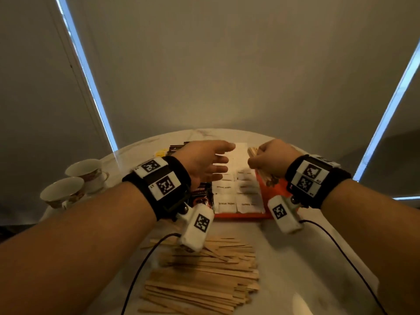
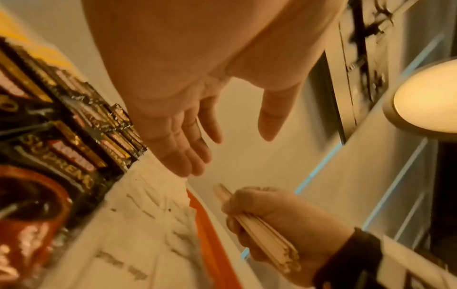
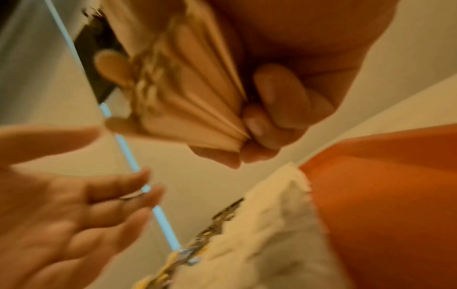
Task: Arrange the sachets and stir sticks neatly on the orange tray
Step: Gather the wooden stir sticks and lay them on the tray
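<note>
An orange tray lies on the white table, holding rows of white sachets in its middle and dark coffee sachets on its left. My right hand grips a bundle of wooden stir sticks above the tray's bare right part. The sticks fan out in the right wrist view. My left hand hovers over the sachets with fingers spread straight, palm toward the right hand, holding nothing. A loose pile of stir sticks lies on the table near me.
Two teacups on saucers stand at the table's left edge. Yellow sachets lie beyond the tray at the far left. Camera cables trail from both wrists over the near table. Grey blinds hang behind the table.
</note>
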The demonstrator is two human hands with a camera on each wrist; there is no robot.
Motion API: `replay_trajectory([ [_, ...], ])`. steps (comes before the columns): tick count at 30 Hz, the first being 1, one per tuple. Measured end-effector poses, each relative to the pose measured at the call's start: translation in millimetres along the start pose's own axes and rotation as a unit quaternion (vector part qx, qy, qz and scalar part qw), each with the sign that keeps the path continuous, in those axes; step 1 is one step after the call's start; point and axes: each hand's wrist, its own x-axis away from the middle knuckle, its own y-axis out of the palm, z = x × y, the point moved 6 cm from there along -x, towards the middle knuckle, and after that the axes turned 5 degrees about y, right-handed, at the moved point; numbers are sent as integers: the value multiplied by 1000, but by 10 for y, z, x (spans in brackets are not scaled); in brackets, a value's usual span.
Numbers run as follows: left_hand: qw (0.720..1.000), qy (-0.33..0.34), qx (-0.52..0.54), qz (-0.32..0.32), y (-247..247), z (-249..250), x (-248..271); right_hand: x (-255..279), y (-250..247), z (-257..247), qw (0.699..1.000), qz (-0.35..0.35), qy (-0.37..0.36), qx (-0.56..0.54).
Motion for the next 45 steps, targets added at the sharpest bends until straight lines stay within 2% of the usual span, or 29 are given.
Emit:
replay_trajectory([
  [2, 995, 3, -86, -41, 105, -14, 30, -86, 2, 260, 997, -11, 63, 49],
  [4, 981, 7, -174, -90, 221, -45, 46, -111, 30, 394, 992, -30, 95, 77],
  [7, 953, 14, -271, -133, 393, -108, 75, -93, 56, 424, 985, -36, 94, 141],
  [11, 917, 41, -366, -154, 589, -198, 105, -78, 195, 409, 970, -64, 82, 222],
  [19, 861, 86, -473, -169, 754, -218, 68, -72, 149, 388, 957, -67, 60, 276],
  [25, 819, 121, -520, -210, 899, -249, 71, 27, -31, 391, 962, -45, 24, 267],
  [30, 775, 114, -577, -233, 1022, -376, 26, 63, 177, 459, 963, -156, 38, 214],
  [35, 772, 124, -578, -233, 1059, -348, 27, -37, 57, 497, 969, -126, 27, 211],
  [38, 770, 132, -577, -237, 1074, -359, 51, -66, 56, 515, 962, -145, 27, 231],
  [40, 769, 127, -578, -240, 1080, -375, 54, -101, 26, 516, 967, -152, 29, 200],
  [43, 763, 128, -586, -241, 1091, -355, 64, -201, -117, 431, 981, -117, 13, 152],
  [45, 759, 134, -589, -243, 1105, -333, 81, -300, -146, 361, 980, -99, -8, 174],
])
